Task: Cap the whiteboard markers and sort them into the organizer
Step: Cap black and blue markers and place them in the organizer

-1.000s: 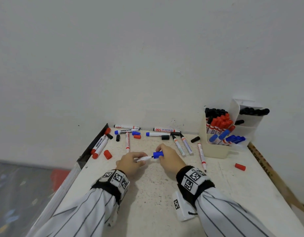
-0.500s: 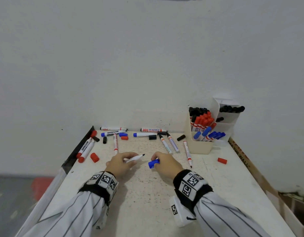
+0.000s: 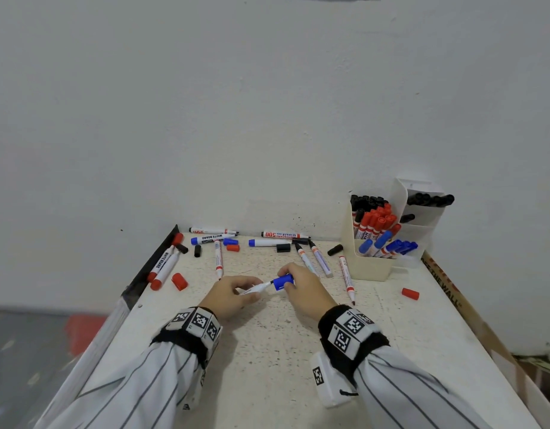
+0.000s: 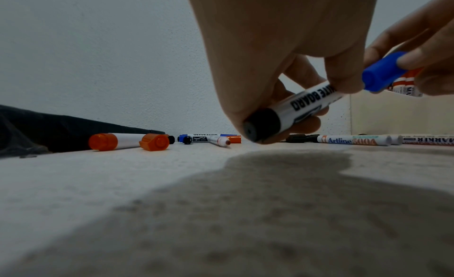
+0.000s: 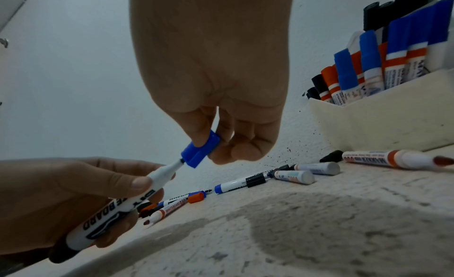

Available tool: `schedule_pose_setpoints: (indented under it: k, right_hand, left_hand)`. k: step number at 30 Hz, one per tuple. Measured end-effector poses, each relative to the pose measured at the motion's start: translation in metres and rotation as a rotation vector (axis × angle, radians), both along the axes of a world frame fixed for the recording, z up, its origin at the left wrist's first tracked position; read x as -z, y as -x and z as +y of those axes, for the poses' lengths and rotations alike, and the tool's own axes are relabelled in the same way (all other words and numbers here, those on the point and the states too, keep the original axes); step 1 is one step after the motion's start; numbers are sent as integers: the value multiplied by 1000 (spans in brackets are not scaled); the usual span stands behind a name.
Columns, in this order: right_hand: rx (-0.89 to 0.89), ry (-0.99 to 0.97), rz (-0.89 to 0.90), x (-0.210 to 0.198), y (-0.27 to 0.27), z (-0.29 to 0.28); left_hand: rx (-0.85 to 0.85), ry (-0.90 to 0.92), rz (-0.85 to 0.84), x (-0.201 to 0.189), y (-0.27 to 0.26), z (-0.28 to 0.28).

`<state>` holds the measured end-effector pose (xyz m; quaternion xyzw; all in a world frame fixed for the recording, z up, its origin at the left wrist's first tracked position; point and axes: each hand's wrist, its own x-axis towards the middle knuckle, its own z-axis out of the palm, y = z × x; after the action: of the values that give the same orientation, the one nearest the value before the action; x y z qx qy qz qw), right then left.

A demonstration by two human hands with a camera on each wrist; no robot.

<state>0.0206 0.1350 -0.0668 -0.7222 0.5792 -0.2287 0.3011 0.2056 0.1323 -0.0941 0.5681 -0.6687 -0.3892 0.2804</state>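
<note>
— What's changed since half a second ago?

— The blue cap [image 3: 283,282] has come back up to the marker [image 3: 257,287]; a moment ago they were apart, now its mouth meets the tip.

— How do I hold them?

— My left hand [image 3: 233,297] curls round the barrel, thumb on top, tail low by the table [image 3: 267,366]. My right hand [image 3: 304,292] pinches the cap between thumb and fingertips, both hands near the middle.

— Counts?

— One marker in hand, one cap. I see three loose red caps, including one [image 3: 410,294] off right. The organizer [image 3: 371,269] stands far right, holding black, red and blue markers; too crowded to count.
</note>
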Motion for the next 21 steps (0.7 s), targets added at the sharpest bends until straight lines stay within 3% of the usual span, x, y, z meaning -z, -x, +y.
schedule_pose_setpoints:
  k: [21]
  right_hand:
    - [-60, -32, -100, 11, 0, -6]
  left_hand:
    - [-76, 30, 12, 5, 1, -4]
